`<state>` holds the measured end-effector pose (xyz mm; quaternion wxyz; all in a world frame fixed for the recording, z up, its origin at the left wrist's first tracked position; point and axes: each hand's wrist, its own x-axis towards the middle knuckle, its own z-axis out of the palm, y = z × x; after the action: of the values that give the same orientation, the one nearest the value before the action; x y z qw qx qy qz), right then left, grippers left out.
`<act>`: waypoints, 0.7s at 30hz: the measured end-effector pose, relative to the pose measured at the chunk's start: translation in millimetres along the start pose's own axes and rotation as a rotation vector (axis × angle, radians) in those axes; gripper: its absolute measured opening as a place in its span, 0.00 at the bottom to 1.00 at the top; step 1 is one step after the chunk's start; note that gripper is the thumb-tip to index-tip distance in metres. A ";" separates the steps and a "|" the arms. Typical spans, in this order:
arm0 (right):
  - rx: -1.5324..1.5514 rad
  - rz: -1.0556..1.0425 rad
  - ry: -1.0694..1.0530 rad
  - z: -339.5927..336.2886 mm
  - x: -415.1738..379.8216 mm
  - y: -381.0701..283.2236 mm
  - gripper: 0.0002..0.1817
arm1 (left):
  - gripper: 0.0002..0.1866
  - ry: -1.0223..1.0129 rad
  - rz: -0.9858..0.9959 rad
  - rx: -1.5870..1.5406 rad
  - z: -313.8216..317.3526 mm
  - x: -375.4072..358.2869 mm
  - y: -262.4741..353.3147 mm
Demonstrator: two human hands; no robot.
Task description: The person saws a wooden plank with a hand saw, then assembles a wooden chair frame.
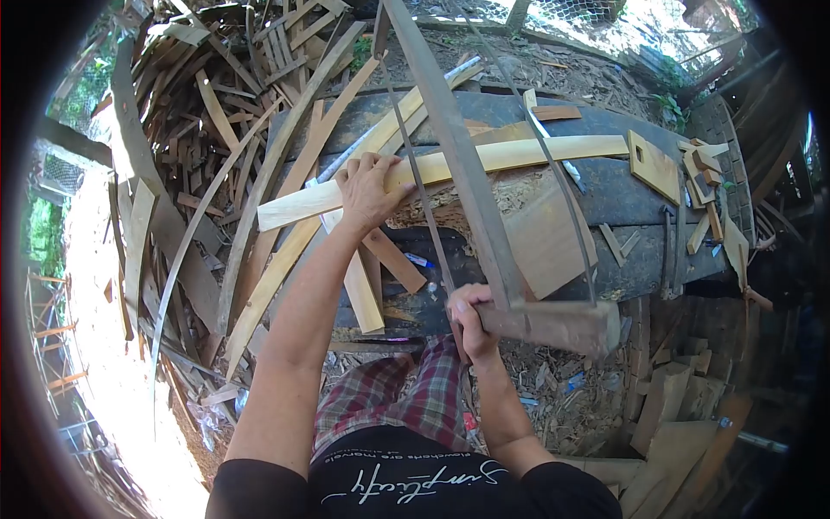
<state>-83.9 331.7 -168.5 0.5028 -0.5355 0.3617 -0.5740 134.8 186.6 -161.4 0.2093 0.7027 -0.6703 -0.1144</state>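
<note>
A long pale wooden board [545,152] lies across the dark workbench [605,195]. Near its left end my left hand [372,189] grips it from above, fingers curled over the far edge. My right hand [472,318] is closed round the near end of a wooden frame saw [456,143], at its end bar. The thin blade [425,192] crosses over the board just right of my left fingers. On the saw's other side runs a thin dark strand. Under the board, a rough-edged piece of wood [441,212] shows partly, next to a square plywood offcut [550,242].
Loose slats and scraps are heaped at the left [216,104]. A small board with a slot [654,166] and several offcuts sit at the bench's right end. A blue marker [418,259] lies in front of the board. Wood debris [553,389] covers the ground below.
</note>
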 end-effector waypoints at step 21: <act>-0.257 -0.021 -0.047 9.2 7.4 19.7 0.05 | 0.27 0.045 0.038 -0.009 8.1 -2.7 -6.2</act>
<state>-70.6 321.1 -184.0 0.4322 -0.6127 0.4148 -0.5154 136.5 188.3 -171.6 0.2295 0.6914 -0.6781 -0.0975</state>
